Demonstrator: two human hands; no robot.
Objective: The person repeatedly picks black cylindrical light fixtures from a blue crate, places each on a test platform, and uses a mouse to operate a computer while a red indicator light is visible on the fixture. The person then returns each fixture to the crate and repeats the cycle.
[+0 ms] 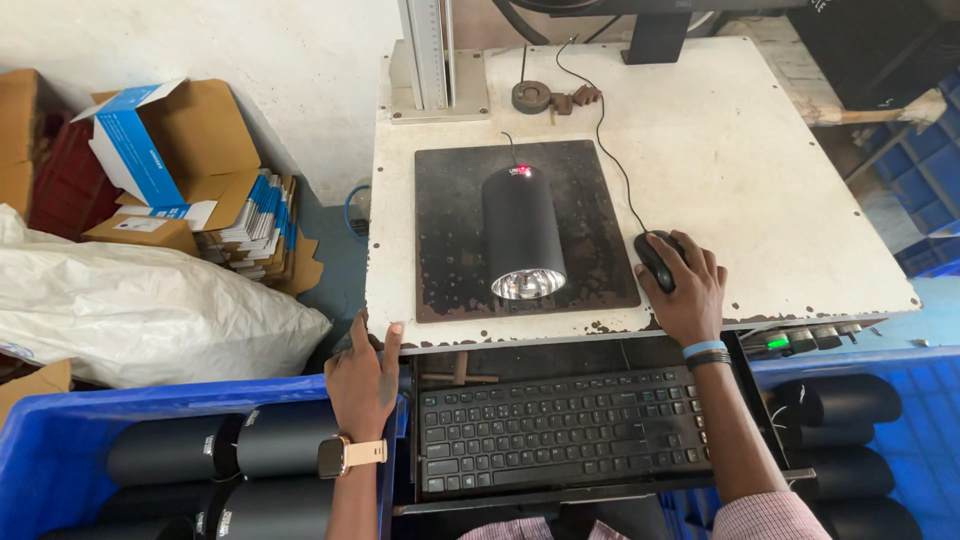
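Observation:
A black cylindrical lamp housing (521,232) lies on a dark metal plate (450,270) on the white worktable (760,170), its reflector end facing me and a red light spot on its far end. My right hand (686,288) rests over a black wired mouse (656,257) beside the plate. My left hand (364,378) hangs with fingers apart at the table's front-left edge, above a blue crate (60,430), and holds nothing. A black keyboard (560,428) sits on a pull-out shelf below the table.
Blue crates on the left and right (925,400) hold several black cylinders (280,440). A white sack (140,310) and open cardboard boxes (180,150) with leaflets lie on the floor at left. A metal column (430,55) and monitor stand (655,40) rise at the back.

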